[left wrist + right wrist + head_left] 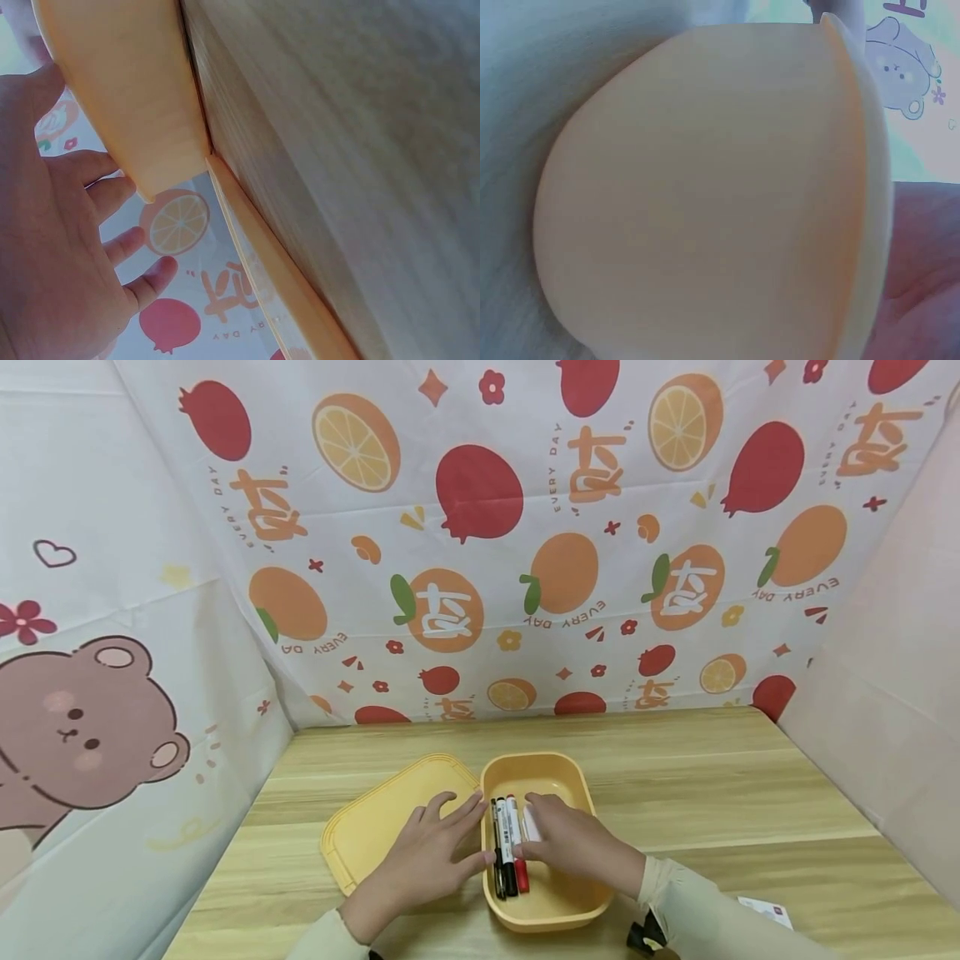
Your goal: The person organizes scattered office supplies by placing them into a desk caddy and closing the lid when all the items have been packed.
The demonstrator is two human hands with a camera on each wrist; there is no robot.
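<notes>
Two yellow plastic pcs. on pale wood-grain worktop (712, 785). Far L: flat yellow plastic lid w/ rounded corners (390, 818), adj. to box. Next, L hand (427, 856): fingers spread, grip loose, fingertips at box's L rim. Ctr.: deep yellow rounded-rectangular plastic box (555, 910), upright, uncovered. Inside, by L wall, side by side: slim black pen (498, 870), white black-capped marker (506, 835), white red-capped marker (522, 878); then small white item (532, 825), partly hidden. R hand (577, 843) in box, thumb & fingers about white item; cannot tell if grip pinches it. Far R: white card (768, 911) near sleeve (720, 906).
</notes>
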